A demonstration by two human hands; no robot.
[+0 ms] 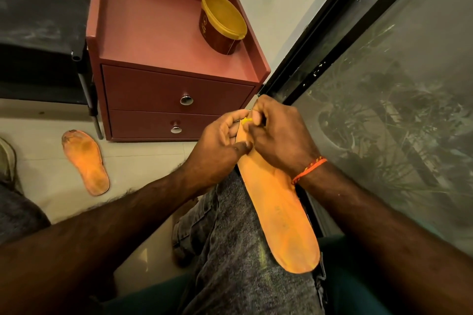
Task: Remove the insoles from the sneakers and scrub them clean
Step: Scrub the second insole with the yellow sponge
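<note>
An orange insole lies along my right thigh, its heel end toward me. My left hand grips its far toe end, thumb on top and fingers curled underneath. My right hand is curled over the same end and pinches a small yellow object against the insole; most of that object is hidden by the fingers. A second orange insole, dirty at its toe, lies flat on the floor to the left. A sneaker shows at the left edge.
A red-brown two-drawer cabinet stands ahead, with a round tub with a yellow lid on top. A dark rack stands to its left. A black-framed glass pane runs along the right. The floor is pale tile.
</note>
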